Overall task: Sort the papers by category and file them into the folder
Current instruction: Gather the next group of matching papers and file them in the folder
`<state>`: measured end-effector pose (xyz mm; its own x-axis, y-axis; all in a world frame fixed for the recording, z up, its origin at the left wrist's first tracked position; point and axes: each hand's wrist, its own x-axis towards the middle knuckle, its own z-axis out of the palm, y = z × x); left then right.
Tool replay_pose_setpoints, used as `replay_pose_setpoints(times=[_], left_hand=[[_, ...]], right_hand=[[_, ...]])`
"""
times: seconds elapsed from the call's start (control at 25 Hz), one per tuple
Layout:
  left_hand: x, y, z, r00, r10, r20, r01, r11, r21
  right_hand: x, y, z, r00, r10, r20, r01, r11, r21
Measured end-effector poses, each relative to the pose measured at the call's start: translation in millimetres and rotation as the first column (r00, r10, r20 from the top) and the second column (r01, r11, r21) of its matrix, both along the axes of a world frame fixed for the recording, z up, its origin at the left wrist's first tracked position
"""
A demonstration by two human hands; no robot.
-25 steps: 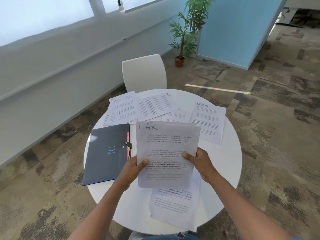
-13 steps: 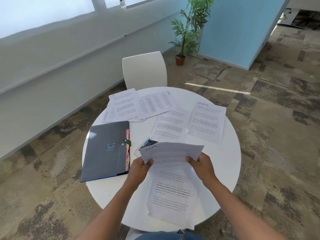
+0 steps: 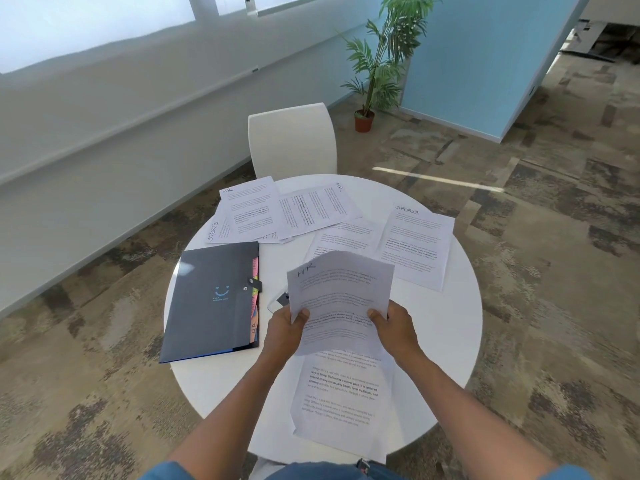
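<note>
Round white table [image 3: 450, 341], smooth top, on mottled brown carpet [image 3: 554, 306]; white chair [image 3: 292, 140] behind it. Dark grey folder [image 3: 211, 299], closed, lies flat on table's left side; blue smiley logo, snap tab, coloured index tabs along its right edge, one tab reads "HR". Printed sheets spread at far side: "HR" pair [image 3: 287, 209], "SPORTS" sheet [image 3: 417, 244], another "SPORTS" corner [image 3: 216, 232] under them. Held sheet [image 3: 341, 299] headed "HR", bowed, lifted above table; left hand [image 3: 284, 332] and right hand [image 3: 394, 329] pinch its lower edges, thumbs on top. Another sheet [image 3: 341, 403] lies flat beneath, overhanging the near edge.
</note>
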<state>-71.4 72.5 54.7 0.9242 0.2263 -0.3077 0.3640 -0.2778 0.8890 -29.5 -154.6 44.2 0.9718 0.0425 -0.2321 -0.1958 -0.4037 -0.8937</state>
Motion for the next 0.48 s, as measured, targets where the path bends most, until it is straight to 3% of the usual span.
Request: replay_pose_setpoints(times=[0.48], left_hand=[[3, 3, -5, 0.999, 0.048, 0.009, -0.048, 0.999, 0.001]], right_hand=[[-3, -4, -19, 0.998, 0.025, -0.05, -0.025, 1.0, -0.013]])
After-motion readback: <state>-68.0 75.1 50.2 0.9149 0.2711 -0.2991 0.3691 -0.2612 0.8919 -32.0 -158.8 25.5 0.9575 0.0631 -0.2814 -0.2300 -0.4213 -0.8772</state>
